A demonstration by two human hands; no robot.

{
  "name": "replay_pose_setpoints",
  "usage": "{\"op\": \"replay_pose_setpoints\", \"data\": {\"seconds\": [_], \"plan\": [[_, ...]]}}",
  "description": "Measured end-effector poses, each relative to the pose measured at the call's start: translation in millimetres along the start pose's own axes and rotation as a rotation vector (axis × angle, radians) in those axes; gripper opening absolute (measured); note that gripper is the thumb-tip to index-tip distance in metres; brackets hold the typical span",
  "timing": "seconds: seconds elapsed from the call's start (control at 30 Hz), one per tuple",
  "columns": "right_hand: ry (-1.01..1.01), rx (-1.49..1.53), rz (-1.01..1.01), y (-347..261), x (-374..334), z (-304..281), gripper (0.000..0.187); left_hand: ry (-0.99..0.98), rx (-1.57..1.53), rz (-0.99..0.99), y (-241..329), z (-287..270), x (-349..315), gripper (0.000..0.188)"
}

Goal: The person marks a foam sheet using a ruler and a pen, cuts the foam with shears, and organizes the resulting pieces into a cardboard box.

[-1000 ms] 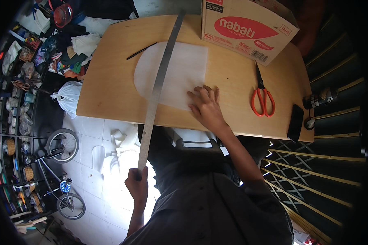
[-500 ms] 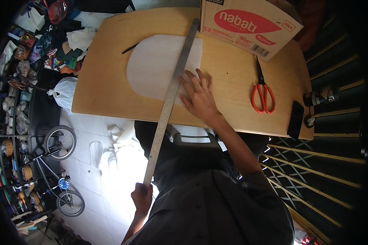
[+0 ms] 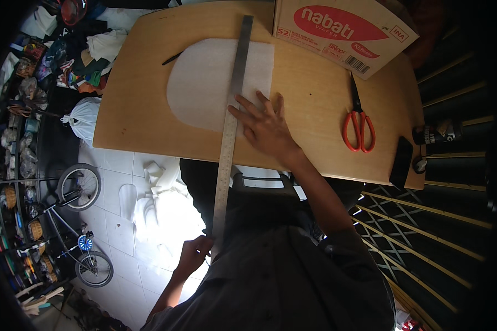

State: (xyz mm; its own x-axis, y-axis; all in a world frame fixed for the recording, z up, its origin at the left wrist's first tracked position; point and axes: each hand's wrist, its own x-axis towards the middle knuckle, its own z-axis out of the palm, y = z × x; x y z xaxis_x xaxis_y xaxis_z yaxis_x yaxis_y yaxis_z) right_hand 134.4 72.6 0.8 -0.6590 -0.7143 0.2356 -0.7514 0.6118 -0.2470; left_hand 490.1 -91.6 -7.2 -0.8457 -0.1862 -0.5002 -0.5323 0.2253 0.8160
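Note:
A long metal ruler (image 3: pixel 224 165) lies across a white sheet (image 3: pixel 201 83) with a rounded left side and straight right edge. Its near end juts past the table edge toward my body. My left hand (image 3: pixel 195 255) is closed at that near end, fingers pinched by the ruler's edge. Spread fingers of my right hand (image 3: pixel 268 129) rest on the sheet, fingertips touching the ruler's right side. A slim black pen-like thing (image 3: pixel 172 58) pokes out past the sheet's upper left. To the right lie scissors (image 3: pixel 359 118) with orange handles and dark blades.
A cardboard box (image 3: pixel 337 33) stands at the far right of the wooden table (image 3: pixel 132 105). A black phone-like slab (image 3: pixel 401 163) and a dark cylinder (image 3: pixel 437 132) are at the right edge. Left are a white bag (image 3: pixel 84 120), a bicycle (image 3: pixel 80 226) and crowded shelves.
The ruler has swung more upright, its far end moving left and its near end right. My left hand has shifted slightly up and right; the right hand stays near the ruler.

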Motion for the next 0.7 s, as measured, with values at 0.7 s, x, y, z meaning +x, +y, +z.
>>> {"op": "replay_pose_setpoints", "data": {"seconds": [0.7], "plan": [[0.196, -0.027, 0.178, -11, -5, 8, 0.058, 0.275, 0.014, -0.035, 58, -4, 72, 0.023]]}}
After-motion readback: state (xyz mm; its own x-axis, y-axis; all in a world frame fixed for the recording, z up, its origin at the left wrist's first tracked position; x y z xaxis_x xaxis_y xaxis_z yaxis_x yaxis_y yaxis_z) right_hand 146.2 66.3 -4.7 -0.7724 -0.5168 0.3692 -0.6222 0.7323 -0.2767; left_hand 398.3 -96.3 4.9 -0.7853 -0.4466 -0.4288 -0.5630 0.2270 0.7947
